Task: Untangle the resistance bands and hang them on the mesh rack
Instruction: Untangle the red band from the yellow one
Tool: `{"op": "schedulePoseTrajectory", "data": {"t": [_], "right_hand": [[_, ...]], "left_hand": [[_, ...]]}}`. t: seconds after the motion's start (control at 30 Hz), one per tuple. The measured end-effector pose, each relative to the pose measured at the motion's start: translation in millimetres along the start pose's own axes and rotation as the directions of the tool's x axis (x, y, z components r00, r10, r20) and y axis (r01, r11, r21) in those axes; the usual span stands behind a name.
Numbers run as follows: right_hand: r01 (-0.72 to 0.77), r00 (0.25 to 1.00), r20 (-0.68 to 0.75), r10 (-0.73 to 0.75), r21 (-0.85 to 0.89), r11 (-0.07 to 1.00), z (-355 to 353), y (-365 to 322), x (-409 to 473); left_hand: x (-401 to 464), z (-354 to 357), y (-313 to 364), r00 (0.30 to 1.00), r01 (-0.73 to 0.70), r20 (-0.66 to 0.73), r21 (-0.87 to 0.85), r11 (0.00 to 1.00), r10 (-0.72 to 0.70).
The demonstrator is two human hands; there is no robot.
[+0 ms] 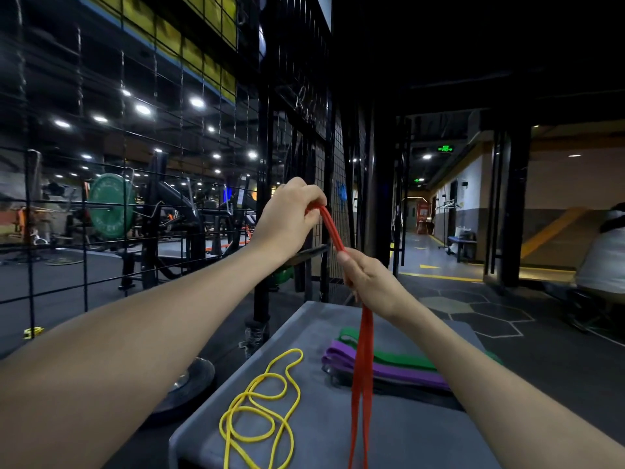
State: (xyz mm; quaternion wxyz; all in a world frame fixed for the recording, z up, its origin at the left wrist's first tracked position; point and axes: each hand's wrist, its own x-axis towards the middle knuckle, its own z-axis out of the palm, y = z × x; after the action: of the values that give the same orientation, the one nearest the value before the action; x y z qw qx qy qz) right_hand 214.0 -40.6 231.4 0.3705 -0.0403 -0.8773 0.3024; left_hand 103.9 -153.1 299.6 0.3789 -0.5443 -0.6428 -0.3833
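My left hand (291, 218) pinches the top end of a red resistance band (363, 360), raised in front of the black mesh rack (304, 96). Just below, my right hand (372, 282) grips the same band, and its two strands hang down past the grey bench (406, 434). A thin yellow band (260, 407) lies coiled and looped on the bench's left part. A purple band (389, 368) and a green band (399, 357) lie folded together on the bench to the right, partly behind the red strands and my right forearm.
A wide wire grid panel (101, 164) fills the left, with gym machines and a green weight plate (110, 206) behind it. A weight plate (189, 384) lies on the floor left of the bench. A person in white (602, 258) sits at the far right beside a corridor.
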Motion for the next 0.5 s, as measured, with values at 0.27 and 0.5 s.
{"op": "schedulePoseTrajectory", "data": {"t": [0.27,0.5], "right_hand": [[-0.183,0.980,0.063,0.187,-0.064,0.981,-4,19,-10],[-0.268,0.963,0.058,0.262,0.153,0.951,-31,41,-33]], "left_hand": [[-2,-9,-17,0.988,0.125,-0.090,0.004,0.992,-0.124],[-16,-11,-41,0.942,0.314,-0.112,-0.028,0.949,-0.316]]}}
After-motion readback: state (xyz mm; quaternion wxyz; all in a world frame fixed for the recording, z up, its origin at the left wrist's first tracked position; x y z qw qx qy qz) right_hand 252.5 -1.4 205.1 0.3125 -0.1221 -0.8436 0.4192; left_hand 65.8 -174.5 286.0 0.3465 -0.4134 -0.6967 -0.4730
